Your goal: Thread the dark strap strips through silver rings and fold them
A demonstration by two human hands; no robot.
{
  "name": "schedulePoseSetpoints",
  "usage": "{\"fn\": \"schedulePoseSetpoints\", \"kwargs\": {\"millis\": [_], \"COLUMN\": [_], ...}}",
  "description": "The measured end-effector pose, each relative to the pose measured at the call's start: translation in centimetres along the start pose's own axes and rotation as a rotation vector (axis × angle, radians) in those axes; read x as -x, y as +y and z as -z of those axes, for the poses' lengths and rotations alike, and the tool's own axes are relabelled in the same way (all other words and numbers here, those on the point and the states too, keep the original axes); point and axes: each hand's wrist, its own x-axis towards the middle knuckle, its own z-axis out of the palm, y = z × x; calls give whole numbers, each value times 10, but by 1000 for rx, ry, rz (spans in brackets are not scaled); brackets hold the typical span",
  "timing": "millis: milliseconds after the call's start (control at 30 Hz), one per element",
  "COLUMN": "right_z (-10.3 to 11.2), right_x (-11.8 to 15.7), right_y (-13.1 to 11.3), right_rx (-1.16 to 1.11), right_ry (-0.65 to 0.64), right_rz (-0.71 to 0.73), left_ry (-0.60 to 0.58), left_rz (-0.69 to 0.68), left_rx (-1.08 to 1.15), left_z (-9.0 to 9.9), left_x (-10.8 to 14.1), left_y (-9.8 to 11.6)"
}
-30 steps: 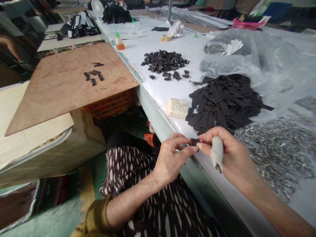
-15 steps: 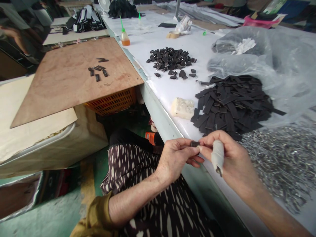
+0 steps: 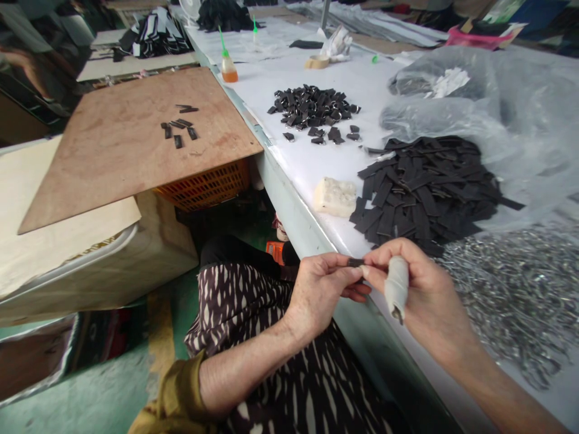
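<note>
Over the table's front edge, my left hand (image 3: 319, 289) pinches one end of a small black strip (image 3: 356, 263). The fingertips of my right hand (image 3: 420, 283) are closed on the strip's other end. Also tucked in the right hand is a tool with a white-wrapped handle (image 3: 398, 283); its dark tip points down toward me, and its exact kind is unclear. Just beyond the hands lies a heap of black strips (image 3: 420, 187). To the right of it spreads a pile of small shiny metal pieces (image 3: 520, 295).
A cream block (image 3: 335, 197) sits left of the strips. Farther back are a pile of black tabs with metal rings (image 3: 314, 107) and a bottle of orange liquid (image 3: 229, 71). Several black pieces lie on a brown board (image 3: 136, 144). Clear plastic bags (image 3: 511, 114) cover the right side.
Both hands keep their hold on the black strip. The right hand and its tool have shifted very slightly to the left.
</note>
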Motion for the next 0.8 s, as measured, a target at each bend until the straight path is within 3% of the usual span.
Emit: {"fn": "schedulePoseSetpoints", "kwargs": {"millis": [300, 633, 800], "right_z": [1, 56, 56], "right_x": [0, -8, -16], "right_y": [-1, -4, -20], "right_rx": [-34, 239, 363], "right_ry": [2, 28, 168], "right_rz": [-28, -23, -42], "left_ry": [0, -30, 1], "left_rz": [-3, 32, 39], "left_rx": [11, 81, 90], "left_z": [4, 19, 22], "left_x": [-4, -7, -6], "left_y": [-1, 14, 30]}}
